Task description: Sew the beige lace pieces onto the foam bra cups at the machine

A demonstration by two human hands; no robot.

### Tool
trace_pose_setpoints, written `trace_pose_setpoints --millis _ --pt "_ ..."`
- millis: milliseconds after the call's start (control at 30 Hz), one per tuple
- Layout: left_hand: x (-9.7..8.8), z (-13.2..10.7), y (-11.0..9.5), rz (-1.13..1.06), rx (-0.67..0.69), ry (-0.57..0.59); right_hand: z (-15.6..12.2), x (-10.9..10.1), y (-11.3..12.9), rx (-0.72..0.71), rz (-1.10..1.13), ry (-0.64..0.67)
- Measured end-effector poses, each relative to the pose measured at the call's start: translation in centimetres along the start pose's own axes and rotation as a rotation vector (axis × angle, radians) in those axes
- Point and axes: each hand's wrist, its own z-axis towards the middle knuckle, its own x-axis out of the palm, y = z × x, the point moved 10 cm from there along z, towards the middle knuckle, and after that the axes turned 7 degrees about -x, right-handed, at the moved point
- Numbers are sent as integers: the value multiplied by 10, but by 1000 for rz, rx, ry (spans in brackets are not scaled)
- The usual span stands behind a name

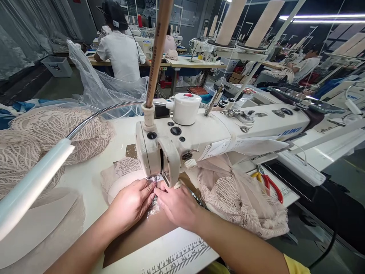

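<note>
At the needle area of a white sewing machine [182, 140], my two hands meet with their fingertips almost touching. My left hand [132, 203] is closed, thumb and fingers pinching the edge of a beige lace fabric [125, 169] that spreads out behind it. From the other side, my right hand [178, 205] is also closed on the fabric, close by the presser foot. The exact spot they grip is mostly hidden by the fingers. A small piece of clear plastic [153, 208] shows between the hands.
More beige lace [242, 201] is bunched right of the machine, near red-handled scissors [272, 186]. A lace pile [62, 133] lies left, behind a lamp tube [34, 186]. Pale cut pieces [37, 224] lie front left. A printed ruler [182, 255] marks the front edge. A person [119, 57] sits ahead.
</note>
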Motion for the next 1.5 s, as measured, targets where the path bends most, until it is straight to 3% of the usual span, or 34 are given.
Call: trace_pose_setpoints --millis 200,367,567,733,933,1133,1300,1500 --pt "0 0 4 -103 -38 59 0 -1 -1 15 -30 -11" --pt "-15 -8 12 -268 -74 118 -1 -3 -3 20 -36 -6" --pt "-15 -15 7 -217 -56 206 -5 -6 -9 51 -12 -35" --pt "-10 -16 -3 -138 7 167 -6 -8 -9 48 -5 -53" --pt "-10 -14 -5 -142 24 184 -3 -7 5 -61 0 -18" --pt "-27 -3 -10 -81 147 -26 0 -3 6 -69 -38 18" --pt "-14 -2 -7 -1 187 9 -1 0 7 -60 -80 37" --pt "-14 -2 -13 88 184 -7 -2 4 5 -50 -107 51"
